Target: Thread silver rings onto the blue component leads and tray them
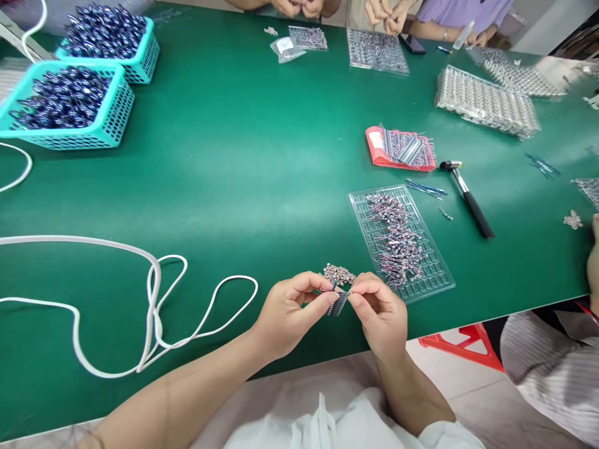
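My left hand (pixel 292 308) pinches a small dark strip of components (pixel 337 304) between thumb and fingers, above the front edge of the green table. Thumb and forefinger of my right hand (pixel 380 312) are pressed together at the strip's right end; whatever tiny piece they hold is too small to name. Just behind my fingertips lies a pile of small round silvery parts (pixel 337 273). To the right, a clear plastic tray (pixel 437 274) bears a heap of small wired components (pixel 397 240).
A hammer (pixel 470 199) and a red packet (pixel 378 156) of component strips lie beyond the tray. White cable (pixel 154 299) loops across the left. Two turquoise baskets (pixel 110 118) of dark coils stand back left. Co-workers' hands (pixel 388 15) work at the far edge; stacked trays (pixel 486 100) are back right.
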`<state>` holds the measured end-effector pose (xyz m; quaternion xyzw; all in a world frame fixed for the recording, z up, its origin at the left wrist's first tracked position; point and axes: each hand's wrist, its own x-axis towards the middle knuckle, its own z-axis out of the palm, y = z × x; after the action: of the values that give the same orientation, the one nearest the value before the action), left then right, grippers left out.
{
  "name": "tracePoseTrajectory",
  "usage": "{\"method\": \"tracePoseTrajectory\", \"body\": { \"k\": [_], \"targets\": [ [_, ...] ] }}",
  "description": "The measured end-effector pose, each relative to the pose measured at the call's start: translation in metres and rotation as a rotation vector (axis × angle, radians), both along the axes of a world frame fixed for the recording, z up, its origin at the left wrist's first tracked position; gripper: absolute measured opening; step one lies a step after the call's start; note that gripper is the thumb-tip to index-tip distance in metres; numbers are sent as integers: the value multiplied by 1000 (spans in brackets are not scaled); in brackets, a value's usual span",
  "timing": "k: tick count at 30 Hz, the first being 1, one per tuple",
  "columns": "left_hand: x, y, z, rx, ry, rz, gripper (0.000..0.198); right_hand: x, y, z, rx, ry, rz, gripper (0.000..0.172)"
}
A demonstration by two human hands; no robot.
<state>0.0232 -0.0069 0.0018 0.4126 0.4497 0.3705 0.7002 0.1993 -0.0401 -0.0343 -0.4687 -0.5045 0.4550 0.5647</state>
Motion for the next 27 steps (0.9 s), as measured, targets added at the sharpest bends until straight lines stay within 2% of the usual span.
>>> {"method": "tracePoseTrajectory", "body": {
  "k": [21, 27],
  "targets": [
    [-3, 2, 3, 283, 243, -78, 11, -1, 1, 2, 9, -20, 1, 9],
    [-7, 6, 10, 360, 273, -151, 12, 5, 2, 3, -41, 28, 112, 6]
  ]
}}
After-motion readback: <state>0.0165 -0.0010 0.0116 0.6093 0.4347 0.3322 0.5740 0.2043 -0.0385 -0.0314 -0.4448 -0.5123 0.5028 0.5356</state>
